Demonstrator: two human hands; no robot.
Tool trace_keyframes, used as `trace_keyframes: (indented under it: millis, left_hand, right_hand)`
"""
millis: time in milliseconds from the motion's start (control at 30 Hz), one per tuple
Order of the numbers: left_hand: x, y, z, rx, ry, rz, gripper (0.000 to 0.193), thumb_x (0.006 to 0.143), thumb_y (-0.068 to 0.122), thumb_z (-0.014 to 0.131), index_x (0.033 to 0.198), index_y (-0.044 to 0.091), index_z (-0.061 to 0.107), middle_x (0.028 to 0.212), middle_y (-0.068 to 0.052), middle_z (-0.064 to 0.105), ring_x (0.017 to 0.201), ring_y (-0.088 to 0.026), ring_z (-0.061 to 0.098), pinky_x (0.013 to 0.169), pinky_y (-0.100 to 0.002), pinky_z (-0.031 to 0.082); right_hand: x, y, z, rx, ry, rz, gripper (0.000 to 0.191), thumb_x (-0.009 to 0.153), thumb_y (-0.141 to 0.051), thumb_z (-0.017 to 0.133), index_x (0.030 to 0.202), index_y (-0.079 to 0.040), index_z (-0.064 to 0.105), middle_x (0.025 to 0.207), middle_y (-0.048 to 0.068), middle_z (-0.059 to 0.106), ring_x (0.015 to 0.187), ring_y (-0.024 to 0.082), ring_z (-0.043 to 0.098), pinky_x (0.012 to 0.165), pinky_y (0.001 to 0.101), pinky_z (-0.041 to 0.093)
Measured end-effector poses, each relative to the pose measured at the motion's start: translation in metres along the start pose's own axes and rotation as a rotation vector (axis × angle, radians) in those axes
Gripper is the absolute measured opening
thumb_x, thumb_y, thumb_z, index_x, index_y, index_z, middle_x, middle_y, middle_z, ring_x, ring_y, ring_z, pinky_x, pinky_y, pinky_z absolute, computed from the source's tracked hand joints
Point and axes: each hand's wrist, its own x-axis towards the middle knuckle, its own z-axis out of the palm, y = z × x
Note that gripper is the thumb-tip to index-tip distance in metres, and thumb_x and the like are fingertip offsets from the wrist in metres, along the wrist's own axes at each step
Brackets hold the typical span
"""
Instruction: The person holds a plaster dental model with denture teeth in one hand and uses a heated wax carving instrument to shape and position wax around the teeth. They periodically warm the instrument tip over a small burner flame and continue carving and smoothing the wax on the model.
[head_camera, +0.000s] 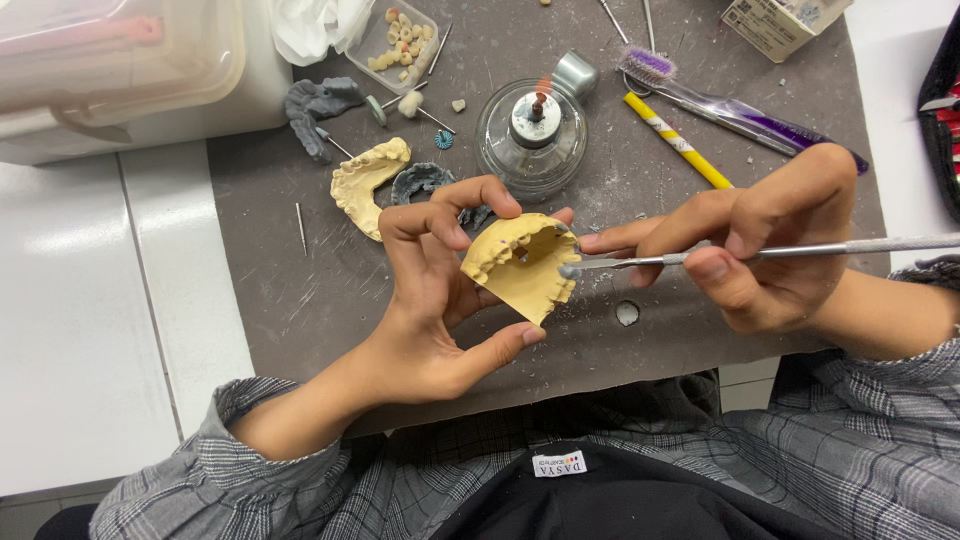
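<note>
- Held a pale yellow plaster dental cast (518, 268) in the left hand (430, 300), near the middle of the grey mat (300, 300); thumb under its near edge, fingers curled over its far rim.
- Pinched a thin metal dental instrument (760, 252) in the right hand (770, 250), fingers closed tight around the shaft, forefinger stretched along it.
- Touched the instrument's tip to the cast's right side.
- Farther off: a second yellow plaster cast (365, 185) to the left, a round glass spirit burner (530, 125) beyond.

One head-worn camera looks steeply down — close over a grey mat (300, 300) on a white table (90, 330).
</note>
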Motion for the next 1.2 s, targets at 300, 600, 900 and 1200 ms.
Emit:
trace_keyframes:
  millis: [300,600,900,1200]
  left_hand:
    - [0.0,0.002,0.003,0.144,-0.005,0.107,0.069,0.098,-0.012,0.072,0.132,0.015,0.018,0.147,-0.024,0.029,0.151,-0.041,0.041,0.121,-0.051,0.046]
    - [0.005,0.0,0.002,0.276,-0.039,0.213,0.062,0.101,-0.006,0.072,0.126,0.016,0.02,0.153,-0.033,0.037,0.145,-0.041,0.047,0.119,-0.048,0.056]
    - [0.01,0.0,0.001,0.287,-0.055,0.274,0.057,0.102,-0.013,0.064,0.124,0.015,0.019,0.155,-0.034,0.035,0.145,-0.044,0.048,0.117,-0.05,0.052]
    - [0.008,-0.004,0.001,0.33,0.114,0.107,0.049,0.105,-0.02,0.049,0.128,0.013,0.021,0.157,-0.033,0.036,0.146,-0.042,0.051,0.117,-0.045,0.053]
  right_hand:
    - [0.007,-0.014,0.001,-0.036,-0.048,0.043,0.048,0.1,0.0,0.055,0.061,-0.008,0.029,0.069,0.017,0.065,0.074,0.024,0.077,0.098,0.0652,0.061]
    - [0.007,-0.013,0.0,-0.122,-0.075,0.062,0.046,0.098,-0.001,0.056,0.061,-0.007,0.03,0.082,0.028,0.071,0.085,0.034,0.081,0.091,0.0572,0.064]
    - [0.009,-0.015,-0.001,-0.176,-0.133,0.083,0.046,0.095,0.0,0.059,0.06,-0.009,0.031,0.087,0.031,0.073,0.102,0.044,0.077,0.065,0.0361,0.068]
    - [0.0,0.009,0.011,-0.01,-0.023,0.184,0.023,0.106,0.0,0.044,0.111,-0.011,0.024,0.093,0.015,0.065,0.083,0.02,0.072,0.113,0.0625,0.055]
